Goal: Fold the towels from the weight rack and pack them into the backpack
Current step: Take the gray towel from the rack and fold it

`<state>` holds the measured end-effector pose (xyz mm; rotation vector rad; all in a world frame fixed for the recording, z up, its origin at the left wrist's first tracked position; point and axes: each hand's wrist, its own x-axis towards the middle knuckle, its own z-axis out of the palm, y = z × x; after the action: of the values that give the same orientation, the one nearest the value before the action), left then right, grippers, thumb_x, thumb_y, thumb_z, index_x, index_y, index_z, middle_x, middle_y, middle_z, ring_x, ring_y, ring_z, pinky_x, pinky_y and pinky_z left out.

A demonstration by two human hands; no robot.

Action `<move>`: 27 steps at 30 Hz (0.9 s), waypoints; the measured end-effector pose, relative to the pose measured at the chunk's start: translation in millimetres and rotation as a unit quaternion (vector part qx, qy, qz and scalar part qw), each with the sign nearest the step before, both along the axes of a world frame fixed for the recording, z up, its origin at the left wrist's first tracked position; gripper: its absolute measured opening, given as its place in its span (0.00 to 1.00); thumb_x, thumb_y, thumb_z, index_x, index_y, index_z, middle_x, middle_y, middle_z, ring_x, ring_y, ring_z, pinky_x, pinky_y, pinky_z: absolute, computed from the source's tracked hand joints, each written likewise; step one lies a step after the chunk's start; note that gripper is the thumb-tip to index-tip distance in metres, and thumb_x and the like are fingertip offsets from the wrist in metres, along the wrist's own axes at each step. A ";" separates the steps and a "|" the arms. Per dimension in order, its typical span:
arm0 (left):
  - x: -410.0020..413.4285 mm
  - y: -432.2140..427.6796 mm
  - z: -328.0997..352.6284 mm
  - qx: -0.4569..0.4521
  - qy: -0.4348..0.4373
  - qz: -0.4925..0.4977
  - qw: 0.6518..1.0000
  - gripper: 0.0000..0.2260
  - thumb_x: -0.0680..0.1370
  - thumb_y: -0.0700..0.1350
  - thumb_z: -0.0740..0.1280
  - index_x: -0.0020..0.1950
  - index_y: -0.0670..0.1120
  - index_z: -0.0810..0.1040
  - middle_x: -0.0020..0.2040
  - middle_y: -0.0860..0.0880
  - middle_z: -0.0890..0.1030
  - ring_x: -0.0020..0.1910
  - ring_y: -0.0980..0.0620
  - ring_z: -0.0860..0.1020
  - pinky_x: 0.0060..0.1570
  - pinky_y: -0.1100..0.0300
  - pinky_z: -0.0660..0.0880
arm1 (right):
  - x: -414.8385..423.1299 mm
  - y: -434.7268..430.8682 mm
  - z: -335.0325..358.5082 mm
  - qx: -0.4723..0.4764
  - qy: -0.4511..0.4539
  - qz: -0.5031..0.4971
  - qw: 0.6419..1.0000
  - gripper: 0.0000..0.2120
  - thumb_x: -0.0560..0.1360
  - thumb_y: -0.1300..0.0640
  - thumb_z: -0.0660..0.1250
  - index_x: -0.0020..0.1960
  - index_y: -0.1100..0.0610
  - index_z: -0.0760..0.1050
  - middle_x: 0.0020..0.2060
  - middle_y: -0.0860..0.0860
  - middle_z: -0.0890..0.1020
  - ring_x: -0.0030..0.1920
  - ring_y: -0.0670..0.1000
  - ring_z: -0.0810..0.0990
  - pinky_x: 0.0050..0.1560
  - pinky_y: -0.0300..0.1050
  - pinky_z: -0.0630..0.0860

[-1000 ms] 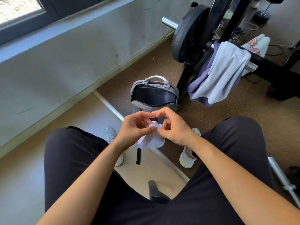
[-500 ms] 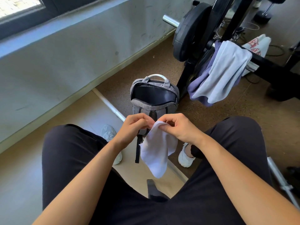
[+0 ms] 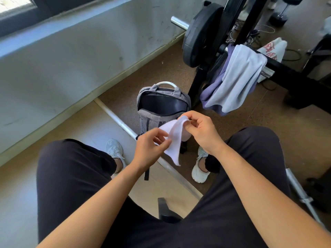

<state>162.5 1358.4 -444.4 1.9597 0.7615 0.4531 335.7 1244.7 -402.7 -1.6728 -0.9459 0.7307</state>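
Note:
I hold a small white towel [image 3: 174, 138] in the air between my knees. My right hand [image 3: 200, 130] pinches its upper corner. My left hand [image 3: 150, 147] grips its lower left edge, and the cloth hangs loosely down between them. Just beyond stands a grey backpack [image 3: 163, 104] on the floor, upright, its top unzipped and its dark inside showing. On the black weight rack [image 3: 231, 24] at the upper right hang a pale blue towel [image 3: 240, 77] and, beneath it, a purple towel [image 3: 213, 86].
A black weight plate [image 3: 198, 34] sits on the rack's bar beside the backpack. A metal bar [image 3: 123, 124] lies diagonally across the floor under my feet. A grey wall runs along the left. A white printed bag [image 3: 272, 49] and cables lie behind the rack.
The white towel was bunched between my hands, then hung down from both. My hands have moved apart, the right one higher and the left one lower, spreading the cloth.

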 end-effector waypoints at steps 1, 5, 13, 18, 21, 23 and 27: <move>1.5 1.3 -0.4 0.015 -0.011 0.041 0.999 0.06 0.75 0.47 0.76 0.48 0.51 0.81 0.41 0.54 0.82 0.39 0.57 0.81 0.38 0.62 0.78 | -0.6 0.1 0.9 0.003 0.003 -0.001 1.000 0.07 0.82 0.61 0.64 0.55 0.54 0.80 0.47 0.51 0.84 0.51 0.52 0.81 0.51 0.45 0.76; 7.0 3.7 -3.7 0.006 -0.015 0.025 1.000 0.11 0.73 0.51 0.78 0.49 0.50 0.79 0.48 0.54 0.82 0.46 0.56 0.82 0.41 0.59 0.81 | -4.8 1.4 4.9 0.012 0.017 -0.001 1.000 0.07 0.82 0.61 0.64 0.54 0.53 0.80 0.46 0.52 0.83 0.49 0.51 0.80 0.49 0.44 0.76; 8.6 5.8 -9.7 -0.025 -0.013 0.035 0.999 0.05 0.80 0.48 0.69 0.48 0.51 0.84 0.40 0.57 0.85 0.40 0.56 0.83 0.42 0.51 0.82 | -3.5 2.8 1.8 -0.002 -0.022 -0.026 0.999 0.04 0.81 0.57 0.65 0.52 0.54 0.80 0.42 0.53 0.81 0.43 0.48 0.77 0.44 0.37 0.73; 4.9 12.3 0.4 -0.023 -0.046 0.026 0.998 0.07 0.81 0.38 0.68 0.49 0.50 0.78 0.41 0.54 0.82 0.40 0.56 0.80 0.39 0.66 0.75 | 4.9 0.6 3.7 -0.011 -0.057 -0.078 0.995 0.04 0.81 0.53 0.67 0.50 0.53 0.79 0.40 0.50 0.81 0.42 0.45 0.78 0.41 0.31 0.73; 3.7 6.9 -3.3 0.033 -0.009 -0.062 0.998 0.08 0.81 0.37 0.67 0.50 0.50 0.81 0.44 0.56 0.82 0.41 0.56 0.80 0.42 0.67 0.74 | 3.1 0.5 7.1 0.004 -0.066 -0.087 0.994 0.03 0.80 0.54 0.68 0.49 0.52 0.79 0.38 0.48 0.80 0.40 0.42 0.77 0.41 0.29 0.72; 4.3 1.1 -6.9 0.043 -0.001 -0.082 0.996 0.08 0.81 0.39 0.67 0.54 0.49 0.83 0.48 0.55 0.83 0.43 0.56 0.80 0.43 0.65 0.76 | -0.4 0.4 9.2 0.018 -0.067 -0.081 0.994 0.03 0.80 0.56 0.69 0.49 0.54 0.79 0.38 0.51 0.81 0.40 0.43 0.76 0.40 0.30 0.72; 7.6 -3.9 -6.3 0.057 -0.008 -0.060 0.997 0.09 0.78 0.49 0.71 0.56 0.51 0.85 0.47 0.58 0.81 0.44 0.59 0.79 0.44 0.64 0.77 | -5.9 -0.4 14.1 0.036 -0.066 -0.068 0.995 0.02 0.79 0.57 0.69 0.48 0.53 0.79 0.37 0.50 0.80 0.38 0.42 0.74 0.40 0.30 0.70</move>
<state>170.2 1354.5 -450.7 2.0920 0.6160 0.4480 329.8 1244.3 -388.6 -1.7196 -0.9293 0.4947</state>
